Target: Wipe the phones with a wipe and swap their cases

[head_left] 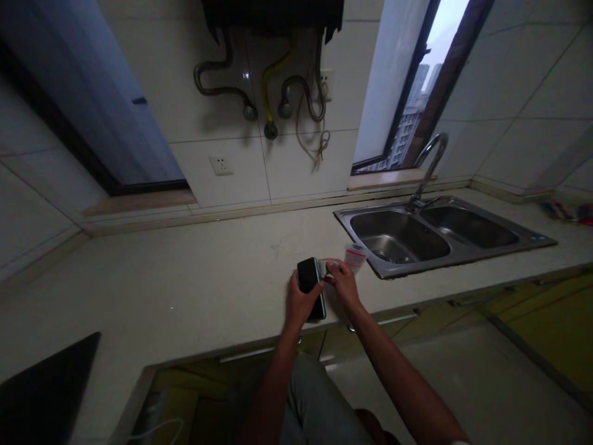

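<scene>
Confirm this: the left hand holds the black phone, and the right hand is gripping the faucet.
Wrong on the right hand. The head view shows the right hand at the edge of the phone, not gripping the faucet, which stands apart from it. The left hand does hold the black phone.

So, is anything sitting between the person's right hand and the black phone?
Nothing visible blocks it. The right hand is at the edge of the phone, which the left hand holds; only a small pale item, too small to identify, shows at the fingertips. A white and pink container stands beyond, off to the side.
</scene>
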Action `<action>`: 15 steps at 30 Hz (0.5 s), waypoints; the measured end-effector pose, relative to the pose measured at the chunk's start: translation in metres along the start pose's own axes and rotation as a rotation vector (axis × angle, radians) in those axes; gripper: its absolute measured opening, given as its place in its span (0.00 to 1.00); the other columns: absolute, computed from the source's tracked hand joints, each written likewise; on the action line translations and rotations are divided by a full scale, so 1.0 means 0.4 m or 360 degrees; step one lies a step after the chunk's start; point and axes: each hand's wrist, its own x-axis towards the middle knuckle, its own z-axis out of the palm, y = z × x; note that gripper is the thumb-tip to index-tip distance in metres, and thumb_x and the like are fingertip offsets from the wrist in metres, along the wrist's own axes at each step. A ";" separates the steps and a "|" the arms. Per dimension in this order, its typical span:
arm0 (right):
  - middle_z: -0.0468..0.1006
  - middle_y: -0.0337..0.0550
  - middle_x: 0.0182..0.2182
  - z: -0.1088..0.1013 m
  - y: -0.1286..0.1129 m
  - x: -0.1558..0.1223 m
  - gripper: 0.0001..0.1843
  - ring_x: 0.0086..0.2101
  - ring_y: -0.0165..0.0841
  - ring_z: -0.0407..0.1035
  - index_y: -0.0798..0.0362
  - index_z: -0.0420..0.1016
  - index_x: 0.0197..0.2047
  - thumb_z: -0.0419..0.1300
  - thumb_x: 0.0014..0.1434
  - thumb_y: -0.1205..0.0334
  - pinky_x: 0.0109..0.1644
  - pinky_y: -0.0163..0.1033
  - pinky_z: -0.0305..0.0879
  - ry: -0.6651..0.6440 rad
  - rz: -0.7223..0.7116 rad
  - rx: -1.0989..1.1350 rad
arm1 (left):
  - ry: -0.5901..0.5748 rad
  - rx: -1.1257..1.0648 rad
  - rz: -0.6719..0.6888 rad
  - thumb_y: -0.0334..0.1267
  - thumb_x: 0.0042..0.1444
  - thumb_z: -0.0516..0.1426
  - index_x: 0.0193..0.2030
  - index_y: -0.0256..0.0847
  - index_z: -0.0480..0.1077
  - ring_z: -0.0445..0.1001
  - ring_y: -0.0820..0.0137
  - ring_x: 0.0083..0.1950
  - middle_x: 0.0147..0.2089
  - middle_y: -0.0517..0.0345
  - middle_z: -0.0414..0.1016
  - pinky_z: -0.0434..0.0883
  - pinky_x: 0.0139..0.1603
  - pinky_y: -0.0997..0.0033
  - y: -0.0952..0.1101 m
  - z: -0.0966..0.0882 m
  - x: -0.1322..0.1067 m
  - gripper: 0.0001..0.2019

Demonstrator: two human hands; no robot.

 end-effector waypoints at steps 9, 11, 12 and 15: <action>0.79 0.45 0.36 0.020 0.075 0.036 0.25 0.36 0.37 0.71 0.53 0.76 0.43 0.64 0.51 0.42 0.40 0.39 0.68 -0.0146 0.0047 -0.0196 | 0.0107 0.0693 0.0234 0.45 0.37 0.71 0.63 0.41 0.62 0.66 0.48 0.63 0.60 0.38 0.69 0.63 0.61 0.54 0.022 -0.013 0.003 0.44; 0.79 0.45 0.36 0.022 0.090 0.039 0.26 0.35 0.37 0.71 0.53 0.76 0.45 0.64 0.52 0.42 0.38 0.39 0.68 -0.0233 0.0089 -0.0235 | 0.0074 0.0973 0.0255 0.46 0.42 0.69 0.67 0.38 0.58 0.66 0.46 0.63 0.61 0.35 0.67 0.64 0.60 0.52 0.026 -0.028 0.004 0.45; 0.79 0.44 0.36 0.023 0.096 0.038 0.26 0.35 0.37 0.70 0.53 0.76 0.45 0.63 0.53 0.41 0.37 0.38 0.67 -0.0264 0.0090 -0.0255 | 0.0062 0.1075 0.0256 0.46 0.44 0.67 0.68 0.37 0.55 0.66 0.46 0.62 0.61 0.33 0.66 0.65 0.59 0.52 0.027 -0.036 0.004 0.46; 0.74 0.41 0.28 0.020 0.102 0.027 0.22 0.31 0.34 0.67 0.54 0.76 0.36 0.60 0.57 0.41 0.34 0.36 0.63 -0.0297 0.0010 -0.0445 | 0.0100 0.1257 0.0283 0.48 0.49 0.64 0.71 0.34 0.50 0.68 0.47 0.61 0.61 0.32 0.65 0.67 0.57 0.52 0.029 -0.053 0.004 0.46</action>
